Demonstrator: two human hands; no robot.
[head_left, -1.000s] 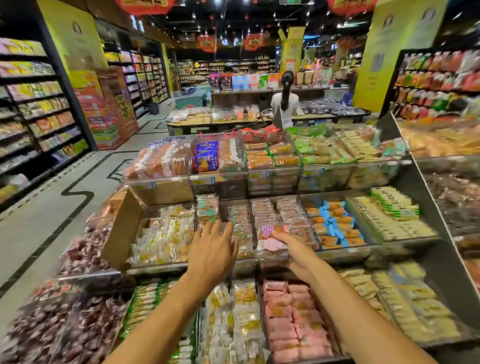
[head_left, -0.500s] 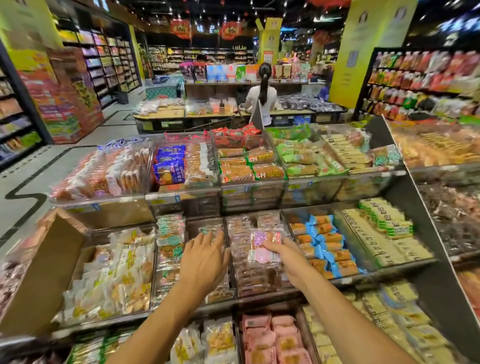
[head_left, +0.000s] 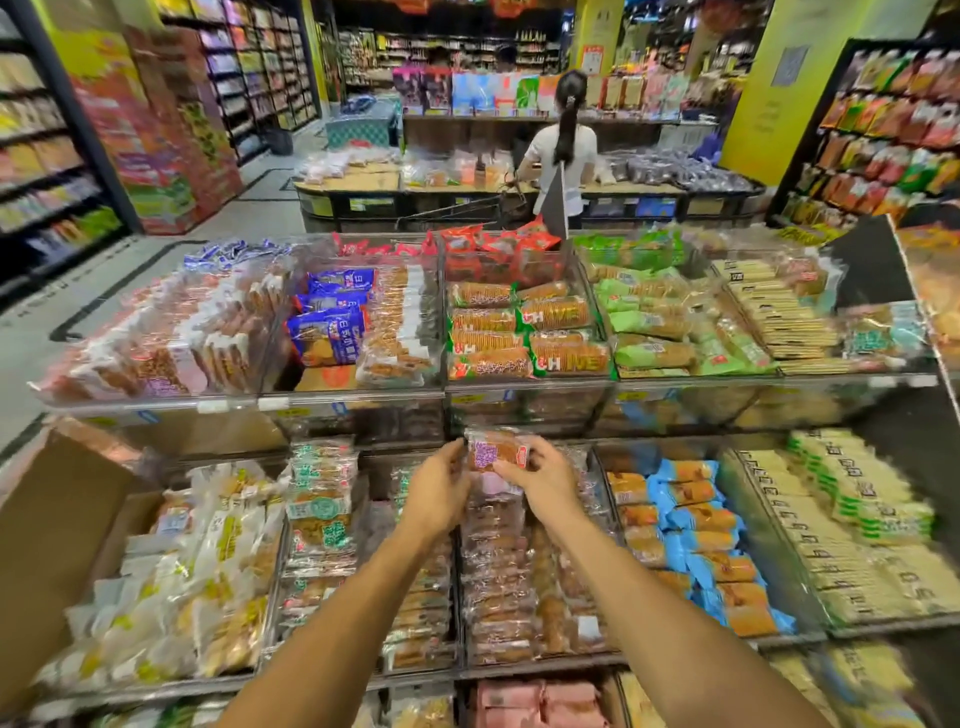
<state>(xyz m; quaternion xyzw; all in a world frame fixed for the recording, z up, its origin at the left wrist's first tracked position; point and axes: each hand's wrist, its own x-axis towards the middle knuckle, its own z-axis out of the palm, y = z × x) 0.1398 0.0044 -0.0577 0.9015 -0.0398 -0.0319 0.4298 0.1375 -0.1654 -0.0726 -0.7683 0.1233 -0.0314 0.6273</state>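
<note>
- One snack packet is held above the middle-tier bin, long axis running left to right, purple-printed face toward the camera
- Two hands: the left hand pinches its left end, the right hand its right end
- Its top edge lies near the upper tier's front rail; open room lies toward the person

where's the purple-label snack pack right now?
Head view, centre: snack pack held between left hand and right hand, above the middle-tier bin of similar packs.
</note>
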